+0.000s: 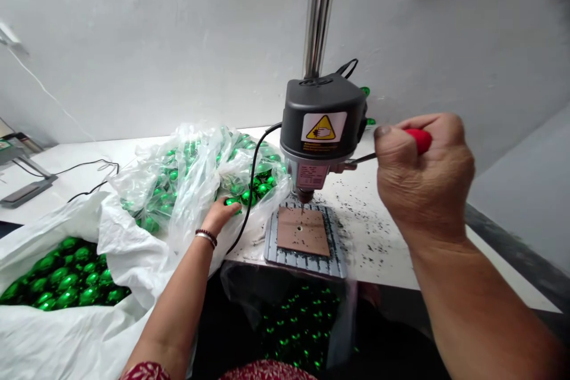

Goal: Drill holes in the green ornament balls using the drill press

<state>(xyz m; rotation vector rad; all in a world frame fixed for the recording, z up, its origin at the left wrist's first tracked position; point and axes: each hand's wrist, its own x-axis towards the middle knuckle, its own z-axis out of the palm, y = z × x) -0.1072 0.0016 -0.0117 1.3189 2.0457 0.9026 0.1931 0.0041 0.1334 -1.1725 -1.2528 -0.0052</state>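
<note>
My right hand (427, 178) is wrapped round the red knob (417, 139) on the feed lever of a small black drill press (327, 108). At the mouth of a clear plastic bag (196, 154), my left hand (217, 215) has its fingers closed on a shiny green ball (232, 202). More green balls (258, 187) lie in that bag beyond the hand. Below the chuck, the drill bit (303, 209) points down at a brown square board (312, 240) with a small hole. The board rests on the grooved grey base plate (276, 256).
A white sack (133, 249) full of green balls stands at left. Below the table's front edge, another clear bag (303, 326) holds many more. Dark shavings (369, 237) litter the white table. A black cable (253, 184) hangs left of the drill; a stand (29, 190) sits far left.
</note>
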